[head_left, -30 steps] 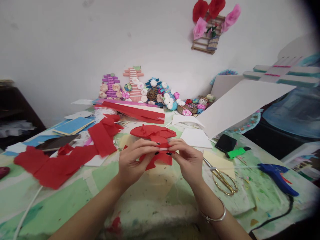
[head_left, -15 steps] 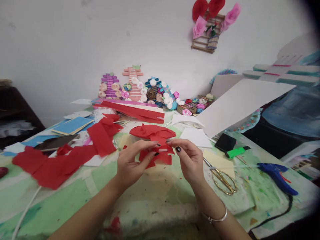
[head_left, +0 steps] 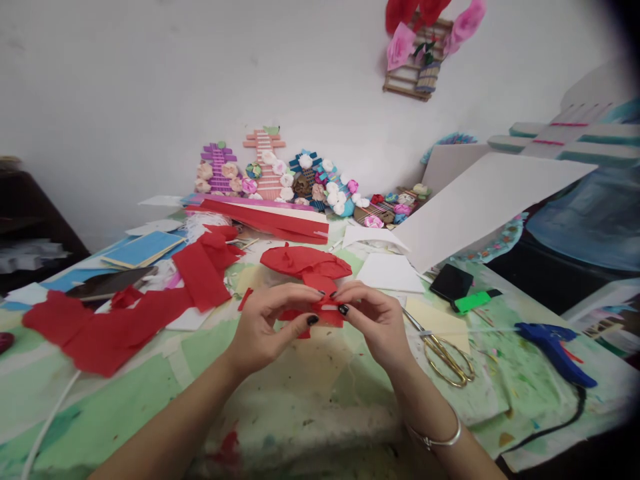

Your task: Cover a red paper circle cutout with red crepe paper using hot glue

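Observation:
A red paper-covered craft piece [head_left: 306, 261] lies flat on the table in front of me, with a wide rounded end away from me and a narrower part with crosspieces near my fingers. My left hand [head_left: 265, 327] grips its near part from the left, thumb a little apart from the fingers. From the right, my right hand [head_left: 377, 323] pinches the same part, its fingertips close to the left ones. A small pale strip shows between the hands. My fingers hide some of the red crosspieces.
Crumpled red crepe paper [head_left: 120, 327] spreads at the left. Gold-handled scissors [head_left: 447, 360], a blue glue gun [head_left: 555, 350] with a cord and a green lighter-like item [head_left: 473, 302] lie right. Flower-decorated crafts [head_left: 267, 167] lean on the wall behind red strips [head_left: 270, 223]. White board [head_left: 490, 200] rises right.
My right hand has moved left and closed in on the red piece, so both hands' fingertips now nearly meet on it. The left thumb has shifted slightly down.

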The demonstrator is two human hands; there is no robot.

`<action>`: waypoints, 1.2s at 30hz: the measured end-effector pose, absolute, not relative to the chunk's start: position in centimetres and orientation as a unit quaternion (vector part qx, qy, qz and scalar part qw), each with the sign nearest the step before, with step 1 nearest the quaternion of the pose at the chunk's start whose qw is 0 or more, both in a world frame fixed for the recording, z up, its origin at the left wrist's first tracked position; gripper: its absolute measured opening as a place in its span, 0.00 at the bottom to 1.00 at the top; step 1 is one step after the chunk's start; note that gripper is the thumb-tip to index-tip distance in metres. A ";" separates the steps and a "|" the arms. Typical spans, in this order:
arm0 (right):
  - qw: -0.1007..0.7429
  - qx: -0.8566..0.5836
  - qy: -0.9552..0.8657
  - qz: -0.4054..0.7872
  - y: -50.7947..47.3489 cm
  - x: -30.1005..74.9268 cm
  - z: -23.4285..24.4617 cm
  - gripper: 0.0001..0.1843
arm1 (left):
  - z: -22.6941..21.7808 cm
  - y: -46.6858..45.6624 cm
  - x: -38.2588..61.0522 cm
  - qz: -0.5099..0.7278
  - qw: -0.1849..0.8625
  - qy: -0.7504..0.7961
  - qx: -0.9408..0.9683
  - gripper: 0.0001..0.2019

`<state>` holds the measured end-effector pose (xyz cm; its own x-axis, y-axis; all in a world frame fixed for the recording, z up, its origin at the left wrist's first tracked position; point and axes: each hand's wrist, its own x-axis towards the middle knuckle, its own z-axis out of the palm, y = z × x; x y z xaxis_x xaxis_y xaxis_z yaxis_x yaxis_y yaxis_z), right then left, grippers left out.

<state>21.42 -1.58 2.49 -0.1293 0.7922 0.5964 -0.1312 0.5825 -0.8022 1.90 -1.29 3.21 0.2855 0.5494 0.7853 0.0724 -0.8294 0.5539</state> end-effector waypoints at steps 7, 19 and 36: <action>0.593 -0.266 -0.679 0.343 -1.9 21.2 2.2 0.07 | 3.5 -1.4 1.9 0.554 0.213 0.244 0.767 0.07; 0.587 -0.245 -0.657 0.405 -1.7 21.2 1.5 0.09 | 3.7 -1.7 1.9 0.524 0.338 0.290 0.726 0.04; 0.581 -0.220 -0.666 0.412 -1.5 21.9 0.7 0.07 | 3.4 -1.5 1.7 0.528 0.359 0.282 0.716 0.07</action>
